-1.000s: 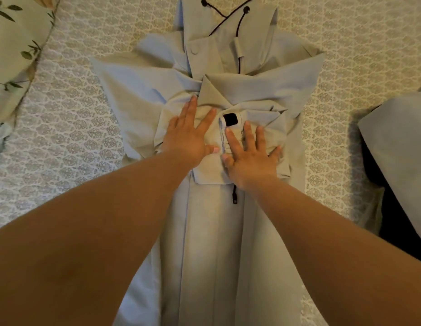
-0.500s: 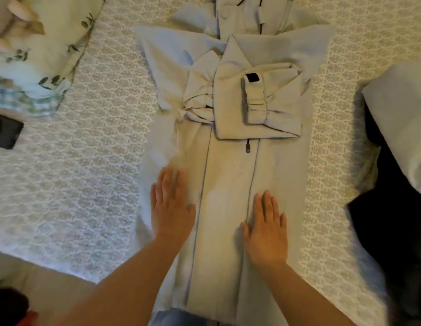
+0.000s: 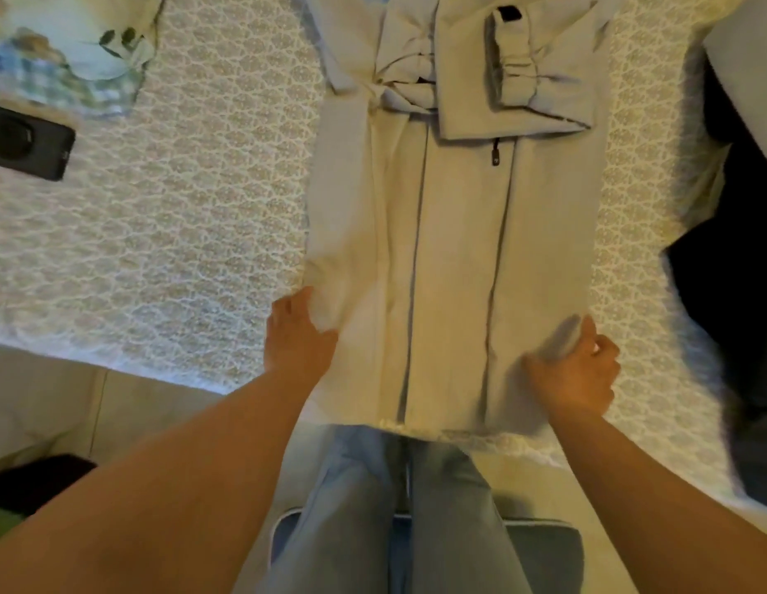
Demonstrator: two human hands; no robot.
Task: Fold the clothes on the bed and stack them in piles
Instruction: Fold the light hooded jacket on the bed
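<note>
Since the sleeves already sit crossed over the chest, we judge the step in hand is the bottom-up fold of the pale jacket (image 3: 454, 250), which lies flat and lengthwise on the bed (image 3: 180, 233), hem at the near edge just above our legs. To do it well we'd lift both lower side edges together, keep them level so the zipper lines stay straight, and lay the hem up over the tucked sleeves (image 3: 493, 66) without dragging them loose — one hand lagging would probably skew the fold. Left hand (image 3: 298, 340) is at the left edge of the jacket, thumb lying on top of the fabric; the fingers are out of sight, maybe under the edge, so we cannot tell whether that grip is closed on the cloth or just resting. Right hand (image 3: 576, 370) has its grip clamped on the right edge — fingers curled round a small bunched roll of fabric, thumb on the jacket side. Other stuff: a dark phone (image 3: 26, 145) on the bed at far left, floral bedding (image 3: 73, 49) above it, a dark garment (image 3: 733, 272) and something pale grey (image 3: 750, 79) at the right, apart from the jacket.
</note>
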